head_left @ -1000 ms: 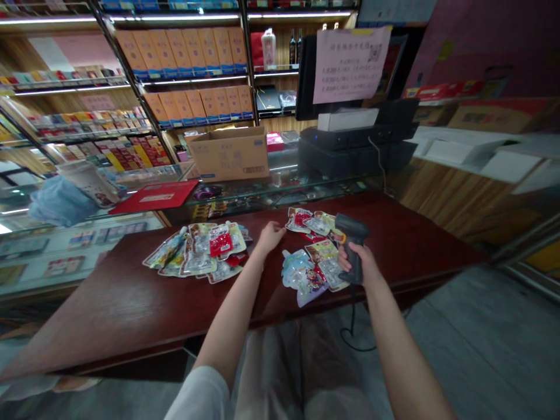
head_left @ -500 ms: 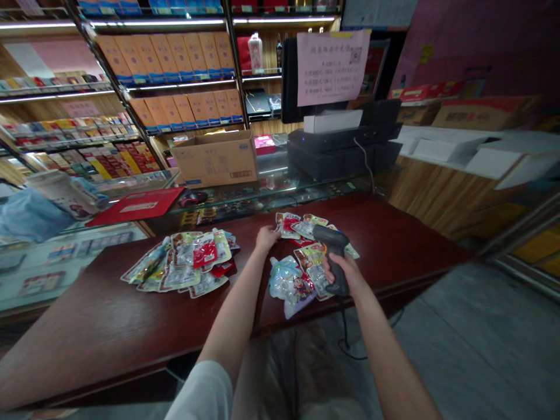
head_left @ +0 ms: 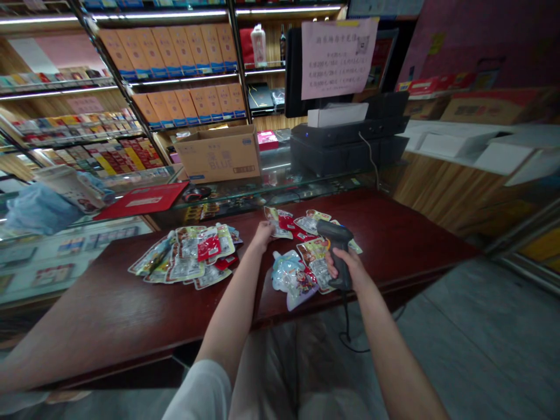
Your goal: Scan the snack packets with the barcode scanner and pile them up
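My left hand (head_left: 263, 234) is closed on the near left edge of a clear-and-red snack packet (head_left: 280, 223) at the back of the right-hand group. In my right hand (head_left: 349, 267) is a black barcode scanner (head_left: 336, 236), its fingers wrapped round the handle and its head over the packets. Beneath and beside the scanner lie several snack packets (head_left: 311, 249). A blue and purple pouch (head_left: 292, 277) lies nearest me in that group. Left of my left arm, a fanned heap of similar packets (head_left: 186, 256) rests on the dark red table (head_left: 175, 321).
Behind the table, a glass counter (head_left: 280, 185) carries an open cardboard box (head_left: 219, 154), a red folder (head_left: 142, 199), a cup (head_left: 70, 186) and a black cash register (head_left: 345, 151). The scanner's cable (head_left: 347, 321) hangs over the table's front edge.
My left hand has drawn the snack packet a little to the left, away from the others. The right hand still holds the scanner over the group. The view has shifted slightly.
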Demonstrator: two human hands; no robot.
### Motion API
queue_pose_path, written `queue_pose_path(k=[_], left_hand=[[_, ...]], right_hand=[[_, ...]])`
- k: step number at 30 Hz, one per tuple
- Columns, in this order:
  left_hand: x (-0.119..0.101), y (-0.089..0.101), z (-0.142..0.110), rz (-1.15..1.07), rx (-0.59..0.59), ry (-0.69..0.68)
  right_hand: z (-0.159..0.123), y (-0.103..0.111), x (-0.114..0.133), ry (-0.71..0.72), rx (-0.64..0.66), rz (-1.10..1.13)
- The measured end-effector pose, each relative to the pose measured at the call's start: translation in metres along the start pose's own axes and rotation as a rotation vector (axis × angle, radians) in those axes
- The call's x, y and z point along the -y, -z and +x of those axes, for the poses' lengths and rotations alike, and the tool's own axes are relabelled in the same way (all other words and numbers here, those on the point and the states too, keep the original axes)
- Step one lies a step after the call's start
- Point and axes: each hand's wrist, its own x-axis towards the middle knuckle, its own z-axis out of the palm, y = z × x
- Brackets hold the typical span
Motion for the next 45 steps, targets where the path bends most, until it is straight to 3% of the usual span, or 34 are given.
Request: queue_pose_path(k=[5,11,16,21,27,32,36,45], left_hand=[[-0.005,0.003,-0.002,0.012,-0.117,-0.092],[-0.016,0.009,-0.007,-0.048,-0.010,-0.319],[-0.024,0.033,-0.016,-0.153,0.039,-0.407],[-0.032,0.067,-0.027,-0.126,0.013,-0.458],[-0.017,0.086,-0.033,-0.135,0.024,-0.404],[-0.011,0.086,-0.033,-0.167,-0.009,-0.379],[-0.013,0.089,-0.037,-0.134,-0.010,-0.360],[-0.014,0.085,-0.043,-0.243,-0.008,-0.355]], right_hand=[[0.001,0.001,0.000,0.002,-0.011,0.005],[0.004,0.001,-0.002,0.005,-0.036,0.021],[0.004,0.000,-0.001,-0.003,-0.039,0.035],[0.001,0.000,0.002,-0.016,-0.029,-0.003],[0.001,-0.001,0.003,0.009,-0.015,-0.076],[0.003,-0.024,0.015,0.048,0.003,-0.084],[0.007,-0.038,0.011,0.001,0.069,-0.120],[0.007,-0.032,-0.006,-0.025,0.064,-0.086]])
